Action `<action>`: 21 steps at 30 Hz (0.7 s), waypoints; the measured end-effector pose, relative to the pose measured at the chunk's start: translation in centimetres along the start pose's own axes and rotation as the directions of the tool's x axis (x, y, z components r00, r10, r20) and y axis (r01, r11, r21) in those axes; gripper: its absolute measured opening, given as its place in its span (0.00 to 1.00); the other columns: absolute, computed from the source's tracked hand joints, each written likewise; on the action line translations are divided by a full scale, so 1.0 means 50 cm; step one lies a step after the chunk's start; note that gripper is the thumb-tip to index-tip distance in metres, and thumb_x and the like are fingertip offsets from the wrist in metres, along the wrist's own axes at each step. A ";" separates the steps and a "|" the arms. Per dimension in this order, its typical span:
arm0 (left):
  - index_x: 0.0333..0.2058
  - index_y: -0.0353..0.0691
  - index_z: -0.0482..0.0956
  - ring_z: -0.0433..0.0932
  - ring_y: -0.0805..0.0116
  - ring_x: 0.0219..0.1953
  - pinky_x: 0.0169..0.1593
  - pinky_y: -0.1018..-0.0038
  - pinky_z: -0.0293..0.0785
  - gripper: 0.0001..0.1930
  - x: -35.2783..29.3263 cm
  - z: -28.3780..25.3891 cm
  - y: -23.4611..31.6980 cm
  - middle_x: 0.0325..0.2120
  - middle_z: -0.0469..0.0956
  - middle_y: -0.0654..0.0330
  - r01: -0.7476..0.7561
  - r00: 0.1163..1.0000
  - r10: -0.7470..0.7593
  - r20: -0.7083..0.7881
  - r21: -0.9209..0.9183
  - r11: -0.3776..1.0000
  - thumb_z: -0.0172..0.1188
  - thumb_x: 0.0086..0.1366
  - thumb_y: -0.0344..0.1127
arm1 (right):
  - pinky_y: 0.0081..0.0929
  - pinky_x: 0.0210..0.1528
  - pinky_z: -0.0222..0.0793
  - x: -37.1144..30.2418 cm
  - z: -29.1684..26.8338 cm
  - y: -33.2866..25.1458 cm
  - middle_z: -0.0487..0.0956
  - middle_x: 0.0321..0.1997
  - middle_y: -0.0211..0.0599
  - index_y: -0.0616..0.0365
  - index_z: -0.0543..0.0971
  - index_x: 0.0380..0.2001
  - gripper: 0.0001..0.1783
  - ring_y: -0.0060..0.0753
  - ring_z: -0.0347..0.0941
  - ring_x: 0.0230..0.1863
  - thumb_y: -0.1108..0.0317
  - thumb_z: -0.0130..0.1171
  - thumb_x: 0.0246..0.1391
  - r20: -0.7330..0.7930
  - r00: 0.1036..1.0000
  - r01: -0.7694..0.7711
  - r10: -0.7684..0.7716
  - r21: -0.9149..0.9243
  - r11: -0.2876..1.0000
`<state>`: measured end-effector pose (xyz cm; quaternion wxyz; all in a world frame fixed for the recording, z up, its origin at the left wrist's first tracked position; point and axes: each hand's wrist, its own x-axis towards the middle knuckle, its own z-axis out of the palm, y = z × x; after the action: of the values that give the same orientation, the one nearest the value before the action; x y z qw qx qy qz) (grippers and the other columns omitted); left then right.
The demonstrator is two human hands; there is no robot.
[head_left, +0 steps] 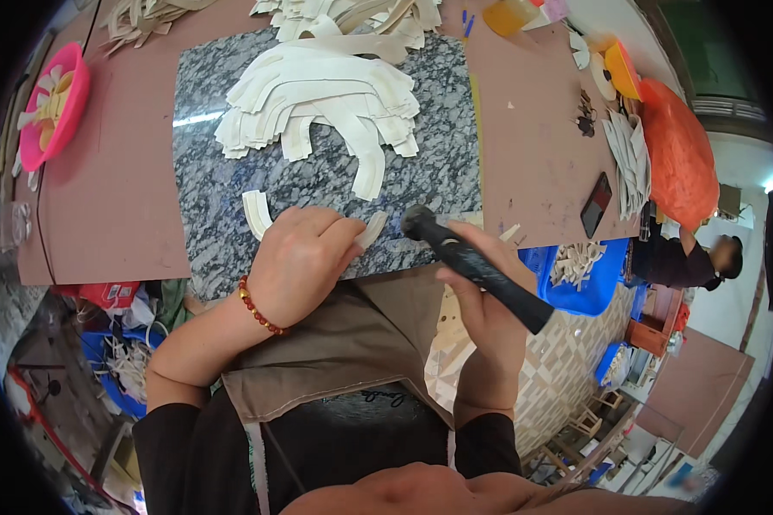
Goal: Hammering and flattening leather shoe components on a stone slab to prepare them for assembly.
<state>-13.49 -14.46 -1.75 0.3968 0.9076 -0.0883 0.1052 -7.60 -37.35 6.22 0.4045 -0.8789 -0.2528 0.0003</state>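
My right hand (pixel 494 313) is closed round the handle of a black hammer (pixel 485 273), whose head hangs close to the slab's near edge. My left hand (pixel 305 257), with a beaded bracelet at the wrist, is closed on a curved off-white strip (pixel 255 213). Both ends of this strip show beside the hand; its middle is covered by the fingers. Beneath lies a speckled grey stone slab (pixel 210 180). Farther back on the slab, a pile of similar curved strips (pixel 318 94) overlaps, one strip poking out toward me.
More strips (pixel 150 17) lie at the far left, near a pink basket (pixel 83 103). A phone (pixel 596 204), flat white pieces (pixel 627 159) and an orange-red bag (pixel 674 154) are at the right. A blue basin (pixel 610 275) of scraps stands below the table's right edge. Another person (pixel 674 257) is beyond.
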 end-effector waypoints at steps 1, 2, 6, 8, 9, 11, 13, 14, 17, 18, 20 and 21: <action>0.41 0.40 0.85 0.80 0.53 0.35 0.40 0.60 0.75 0.11 -0.004 -0.002 -0.004 0.31 0.81 0.57 -0.006 1.000 0.006 -0.011 0.000 1.000 0.73 0.58 0.29 | 0.30 0.39 0.76 0.010 0.012 -0.010 0.85 0.39 0.43 0.60 0.82 0.52 0.24 0.42 0.83 0.36 0.69 0.76 0.53 0.062 0.998 0.019 -0.016 -0.039 0.999; 0.41 0.40 0.85 0.80 0.53 0.34 0.39 0.60 0.74 0.12 -0.007 -0.003 -0.007 0.31 0.81 0.57 -0.014 1.000 0.014 -0.022 -0.001 1.000 0.73 0.58 0.29 | 0.31 0.39 0.77 0.018 0.024 -0.014 0.85 0.39 0.43 0.59 0.82 0.52 0.25 0.44 0.83 0.35 0.68 0.78 0.51 0.123 0.992 0.040 -0.030 -0.077 0.996; 0.42 0.39 0.86 0.80 0.54 0.34 0.39 0.62 0.73 0.13 -0.007 -0.005 -0.008 0.30 0.80 0.59 -0.026 1.000 0.026 -0.007 -0.016 1.000 0.73 0.58 0.29 | 0.33 0.36 0.78 0.030 0.062 0.000 0.85 0.38 0.42 0.58 0.82 0.49 0.21 0.47 0.84 0.35 0.69 0.77 0.51 0.108 0.994 0.038 -0.030 -0.076 0.996; 0.45 0.39 0.86 0.79 0.57 0.34 0.38 0.63 0.73 0.15 -0.014 -0.001 -0.003 0.31 0.80 0.60 -0.077 0.996 0.077 -0.044 0.008 0.997 0.72 0.57 0.27 | 0.33 0.36 0.78 0.035 0.057 -0.001 0.86 0.39 0.42 0.58 0.82 0.48 0.20 0.47 0.84 0.35 0.70 0.76 0.52 0.121 0.992 0.033 -0.024 -0.076 0.997; 0.45 0.39 0.86 0.79 0.57 0.34 0.38 0.63 0.73 0.15 -0.017 0.001 -0.001 0.31 0.80 0.60 -0.069 0.997 0.069 -0.039 0.005 0.998 0.72 0.57 0.27 | 0.34 0.36 0.78 0.037 0.052 -0.003 0.86 0.39 0.42 0.58 0.82 0.48 0.19 0.48 0.84 0.35 0.70 0.75 0.53 0.125 0.992 0.032 -0.022 -0.077 0.996; 0.48 0.38 0.86 0.78 0.59 0.35 0.39 0.64 0.73 0.18 -0.023 0.003 -0.006 0.35 0.80 0.60 -0.159 0.986 0.161 -0.043 0.031 0.987 0.68 0.57 0.26 | 0.34 0.37 0.78 0.039 0.048 -0.008 0.86 0.39 0.42 0.58 0.82 0.48 0.19 0.48 0.84 0.36 0.70 0.75 0.53 0.133 0.991 0.016 -0.005 -0.085 0.996; 0.49 0.38 0.85 0.78 0.60 0.36 0.40 0.64 0.73 0.19 -0.025 0.001 0.001 0.37 0.79 0.59 -0.185 0.982 0.187 -0.012 0.087 0.979 0.67 0.58 0.27 | 0.34 0.37 0.78 0.041 0.042 -0.012 0.86 0.39 0.42 0.58 0.82 0.47 0.18 0.48 0.84 0.37 0.71 0.75 0.54 0.140 0.990 0.000 0.014 -0.096 0.995; 0.51 0.37 0.84 0.77 0.60 0.38 0.40 0.65 0.73 0.20 -0.025 -0.001 0.005 0.40 0.79 0.58 -0.216 0.976 0.216 0.015 0.144 0.966 0.65 0.58 0.28 | 0.34 0.38 0.78 0.043 0.039 -0.014 0.86 0.39 0.42 0.58 0.82 0.47 0.18 0.48 0.84 0.37 0.71 0.74 0.54 0.147 0.989 0.003 0.012 -0.099 0.995; 0.54 0.36 0.82 0.76 0.60 0.39 0.42 0.66 0.73 0.21 -0.015 -0.014 0.020 0.43 0.77 0.58 -0.212 0.974 0.192 0.121 0.188 0.959 0.64 0.59 0.29 | 0.34 0.39 0.78 0.052 0.028 -0.013 0.85 0.40 0.42 0.58 0.82 0.48 0.18 0.49 0.84 0.38 0.71 0.74 0.54 0.164 0.987 0.013 0.006 -0.117 0.993; 0.54 0.36 0.82 0.76 0.60 0.39 0.42 0.66 0.73 0.21 -0.011 -0.018 0.024 0.43 0.77 0.58 -0.209 0.974 0.189 0.122 0.186 0.960 0.64 0.59 0.29 | 0.34 0.39 0.79 0.054 0.025 -0.015 0.85 0.40 0.42 0.58 0.82 0.48 0.18 0.49 0.84 0.38 0.71 0.74 0.54 0.172 0.985 0.025 -0.002 -0.131 0.991; 0.54 0.36 0.81 0.76 0.61 0.40 0.43 0.66 0.73 0.22 -0.004 -0.022 0.028 0.42 0.76 0.59 -0.189 0.973 0.157 0.170 0.192 0.963 0.64 0.58 0.29 | 0.34 0.39 0.79 0.059 0.023 -0.024 0.85 0.40 0.43 0.59 0.82 0.48 0.19 0.50 0.84 0.38 0.72 0.74 0.54 0.124 0.992 -0.002 0.018 -0.132 0.991; 0.54 0.36 0.81 0.76 0.61 0.40 0.43 0.66 0.73 0.22 -0.001 -0.023 0.029 0.42 0.76 0.59 -0.186 0.973 0.154 0.170 0.191 0.964 0.64 0.58 0.29 | 0.35 0.40 0.79 0.060 0.023 -0.027 0.85 0.40 0.43 0.59 0.82 0.49 0.19 0.50 0.83 0.38 0.72 0.74 0.54 0.073 0.997 -0.026 0.036 -0.132 0.991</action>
<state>-14.03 -14.59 0.03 0.2825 0.9381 -0.1852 0.0772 -5.80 -34.45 7.02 0.3360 -0.9068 -0.2537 0.0229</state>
